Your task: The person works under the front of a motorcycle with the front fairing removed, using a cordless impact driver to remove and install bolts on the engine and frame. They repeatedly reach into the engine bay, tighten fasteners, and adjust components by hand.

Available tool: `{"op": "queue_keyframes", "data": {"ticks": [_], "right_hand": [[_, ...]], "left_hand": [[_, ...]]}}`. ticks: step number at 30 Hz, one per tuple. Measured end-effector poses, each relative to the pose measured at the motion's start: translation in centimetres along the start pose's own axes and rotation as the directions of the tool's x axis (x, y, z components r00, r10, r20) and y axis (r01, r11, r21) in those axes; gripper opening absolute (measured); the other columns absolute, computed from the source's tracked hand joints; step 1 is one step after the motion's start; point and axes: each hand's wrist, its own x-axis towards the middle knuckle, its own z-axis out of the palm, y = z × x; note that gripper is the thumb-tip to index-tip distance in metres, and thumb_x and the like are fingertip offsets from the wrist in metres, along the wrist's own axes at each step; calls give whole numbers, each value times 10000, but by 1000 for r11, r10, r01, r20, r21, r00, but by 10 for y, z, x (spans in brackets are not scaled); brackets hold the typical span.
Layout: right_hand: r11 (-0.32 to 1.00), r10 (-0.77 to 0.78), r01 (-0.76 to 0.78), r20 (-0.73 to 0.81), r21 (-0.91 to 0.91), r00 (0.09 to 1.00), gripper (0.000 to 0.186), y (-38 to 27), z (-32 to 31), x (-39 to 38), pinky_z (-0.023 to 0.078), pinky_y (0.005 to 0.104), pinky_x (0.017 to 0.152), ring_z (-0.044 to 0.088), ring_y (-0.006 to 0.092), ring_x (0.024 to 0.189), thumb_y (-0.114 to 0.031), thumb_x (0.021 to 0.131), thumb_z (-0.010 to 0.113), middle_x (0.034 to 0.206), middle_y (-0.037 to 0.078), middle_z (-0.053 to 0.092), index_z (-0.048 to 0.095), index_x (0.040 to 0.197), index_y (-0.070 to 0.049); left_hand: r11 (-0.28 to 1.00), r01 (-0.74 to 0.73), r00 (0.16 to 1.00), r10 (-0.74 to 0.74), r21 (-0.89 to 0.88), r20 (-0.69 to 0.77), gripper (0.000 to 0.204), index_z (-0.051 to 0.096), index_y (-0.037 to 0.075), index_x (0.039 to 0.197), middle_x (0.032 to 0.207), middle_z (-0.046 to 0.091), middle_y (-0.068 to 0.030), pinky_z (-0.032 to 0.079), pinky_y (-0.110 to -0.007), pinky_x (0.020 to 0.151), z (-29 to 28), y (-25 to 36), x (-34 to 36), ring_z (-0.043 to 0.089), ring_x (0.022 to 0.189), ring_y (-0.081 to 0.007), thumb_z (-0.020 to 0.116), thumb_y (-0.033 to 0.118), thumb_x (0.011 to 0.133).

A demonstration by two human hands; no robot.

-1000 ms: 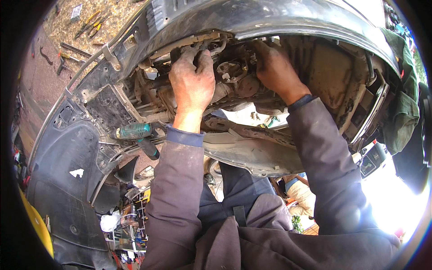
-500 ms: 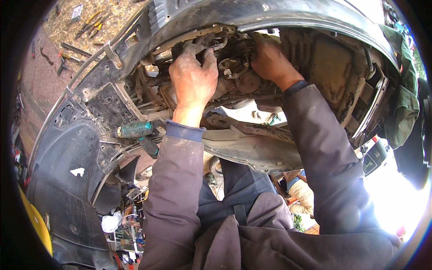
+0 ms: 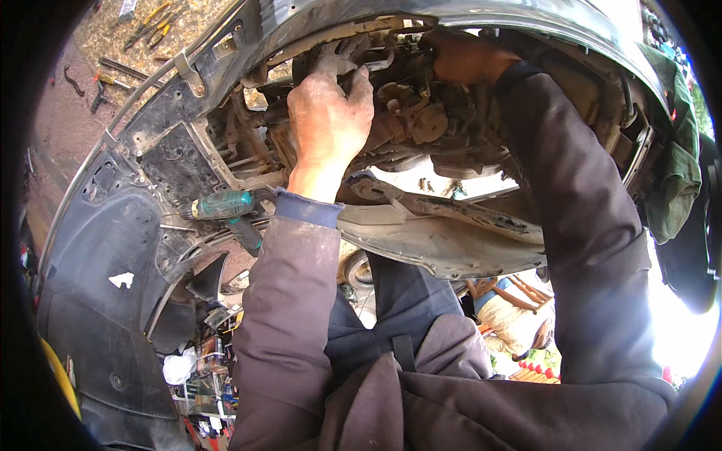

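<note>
My left hand (image 3: 329,113) reaches into the vehicle's opened engine bay (image 3: 429,124). Its fingers are bent around a part at the far side, with the thumb standing up beside them; the part itself is mostly covered. A bent metal pipe (image 3: 385,56) runs just right of the fingertips. In the shade under the far body edge is my right hand (image 3: 470,59), fingers curled in among dark engine parts, and whatever they grip is hidden. Between the hands sits a dusty round metal housing (image 3: 429,123).
A teal cordless drill (image 3: 220,205) rests on the frame left of my left forearm. Pliers (image 3: 159,31) and other tools lie on the ground at the far left. Green cloth (image 3: 673,177) hangs at the right. A person (image 3: 519,316) is beyond the lower panel.
My right hand has shifted right and farther into the shade, its forearm swinging right. The left hand stays at nearly the same part. The whole view has moved slightly.
</note>
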Motion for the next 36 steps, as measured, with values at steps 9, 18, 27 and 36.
{"op": "queue_keyframes", "data": {"ticks": [9,18,27,36], "right_hand": [[985,-106,92,-92,-145,990,345,12,5,-11,516,491,893,647,422,1013,-157,835,531,1089,278,663,662,1113,1],[657,411,253,-619,710,669,140,-107,44,-128,545,440,669,663,388,726,13,776,588,793,215,646,633,908,1],[263,427,271,-363,926,828,221,-153,81,-153,512,377,690,646,317,753,-96,873,646,857,205,653,632,1048,39],[30,296,155,-156,988,942,279,-165,105,-172,514,352,663,633,213,702,-170,893,679,843,201,675,634,1075,37]], "left_hand": [[997,-73,997,73,-38,-14,178,686,-12,931,843,701,-206,525,-381,731,2,-3,-5,691,784,-349,692,155,869],[996,-92,992,93,8,-86,150,686,2,908,812,700,-193,536,-364,716,5,6,-14,701,751,-319,724,134,847],[995,-71,997,74,75,-36,166,666,-52,938,866,692,-187,513,-374,756,4,-1,-3,660,782,-281,686,94,863],[796,509,795,-580,-327,-176,151,644,41,1051,742,610,-2,379,-198,470,-114,-96,-95,514,555,-70,596,46,908]]}}
